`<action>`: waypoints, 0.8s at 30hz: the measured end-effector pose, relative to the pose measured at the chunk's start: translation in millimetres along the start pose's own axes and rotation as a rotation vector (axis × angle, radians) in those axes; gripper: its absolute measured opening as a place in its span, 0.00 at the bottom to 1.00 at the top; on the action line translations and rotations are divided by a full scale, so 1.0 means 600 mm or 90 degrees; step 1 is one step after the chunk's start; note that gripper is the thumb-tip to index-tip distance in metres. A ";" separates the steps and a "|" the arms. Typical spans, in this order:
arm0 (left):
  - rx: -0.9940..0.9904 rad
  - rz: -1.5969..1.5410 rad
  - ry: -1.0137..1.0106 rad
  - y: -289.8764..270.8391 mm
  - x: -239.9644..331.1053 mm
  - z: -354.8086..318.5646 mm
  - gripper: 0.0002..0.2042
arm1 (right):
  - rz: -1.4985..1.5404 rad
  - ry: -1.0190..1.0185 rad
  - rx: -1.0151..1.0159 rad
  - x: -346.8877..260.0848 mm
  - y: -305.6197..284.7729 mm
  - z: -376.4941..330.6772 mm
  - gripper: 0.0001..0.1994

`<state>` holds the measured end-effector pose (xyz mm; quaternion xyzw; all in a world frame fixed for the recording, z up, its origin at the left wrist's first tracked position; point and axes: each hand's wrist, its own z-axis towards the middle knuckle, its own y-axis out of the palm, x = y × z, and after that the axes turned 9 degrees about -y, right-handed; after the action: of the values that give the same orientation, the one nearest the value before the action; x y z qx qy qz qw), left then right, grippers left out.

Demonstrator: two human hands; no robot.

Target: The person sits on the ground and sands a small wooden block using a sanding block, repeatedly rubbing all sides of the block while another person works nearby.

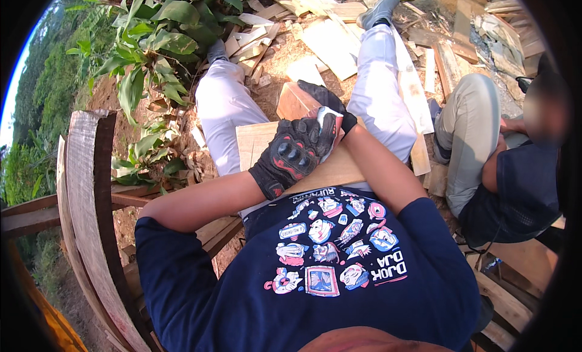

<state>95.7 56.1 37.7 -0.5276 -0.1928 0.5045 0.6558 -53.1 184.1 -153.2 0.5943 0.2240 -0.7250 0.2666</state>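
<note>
Board [254,143] lies across my lap, both hands [303,143] on top of it. Plant [151,43] off left, another person [509,164] sits right, scrap wood [327,43] ahead.

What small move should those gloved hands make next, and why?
Probably slide the block along the board. The left hand and right hand both clasp it over the board on the lap, so a stroke seems ready.

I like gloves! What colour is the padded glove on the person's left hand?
Black, with red trim at the knuckle pads: the padded glove on the left hand, seen in the head view.
</note>
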 end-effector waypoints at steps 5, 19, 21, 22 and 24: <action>-0.009 -0.086 -0.043 0.009 -0.009 -0.007 0.34 | 0.443 0.279 0.010 -0.025 -0.002 0.014 0.32; -0.371 -0.156 -0.276 0.101 -0.138 0.022 0.34 | -0.044 0.056 -0.004 -0.073 0.013 0.009 0.19; -0.408 -0.190 -0.291 0.102 -0.162 0.030 0.32 | -0.240 -0.141 -0.015 -0.034 -0.014 0.004 0.18; -0.427 -0.209 -0.307 0.108 -0.175 0.031 0.31 | -0.334 -0.239 -0.029 -0.038 -0.014 0.009 0.18; -0.500 -0.276 -0.409 0.138 -0.209 0.048 0.32 | 0.005 -0.065 -0.004 -0.050 -0.019 0.012 0.19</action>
<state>-17.2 -43.5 10.0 -0.5005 -0.6609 0.3837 0.4069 -61.4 191.8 -122.4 0.5568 0.2100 -0.7523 0.2826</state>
